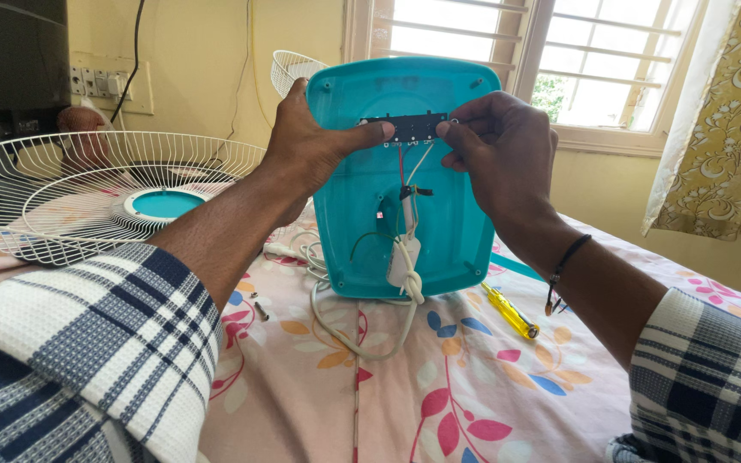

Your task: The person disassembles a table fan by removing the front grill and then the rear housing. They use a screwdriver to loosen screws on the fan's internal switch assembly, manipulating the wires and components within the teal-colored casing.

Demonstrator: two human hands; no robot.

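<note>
Your left hand (306,146) and right hand (499,150) grip black switch strip (405,127) on smooth teal plastic fan base (439,231), upright on floral bedsheet (405,394); white cord (362,334) knotted below

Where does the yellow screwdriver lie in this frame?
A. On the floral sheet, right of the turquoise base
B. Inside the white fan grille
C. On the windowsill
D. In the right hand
A: the yellow screwdriver lies on the floral sheet, just right of the upright turquoise base, below the right hand.
</note>
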